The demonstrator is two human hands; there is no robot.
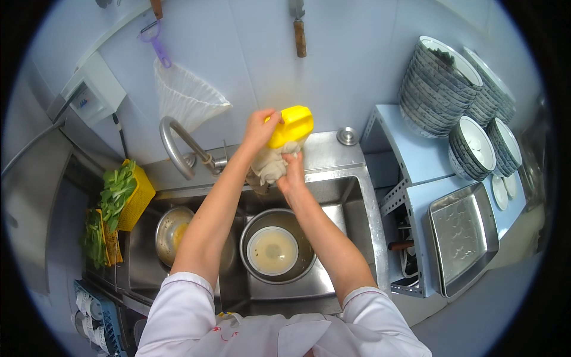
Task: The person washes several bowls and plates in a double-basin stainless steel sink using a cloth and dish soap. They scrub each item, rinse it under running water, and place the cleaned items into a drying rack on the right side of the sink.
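Observation:
My left hand (261,129) grips a yellow plastic jug (293,126) by its upper left side, in front of the back wall. Just below it, my right hand (292,172) holds a crumpled beige cloth (271,166) that touches or nearly touches the jug's lower end. The jug's opening is hidden from me. Below my forearms is a two-bowl stainless steel sink (357,214). In its right bowl stands a round metal pot (308,263), and a white-rimmed bowl (272,251) of cloudy liquid sits inside that pot.
A curved faucet (171,143) rises left of my left forearm. A metal bowl (166,236) stands in the left basin. Yellow baskets (142,192) of leafy greens are farther left. On the right, a shelf (388,129) carries stacked patterned bowls (428,98) and metal trays (464,241).

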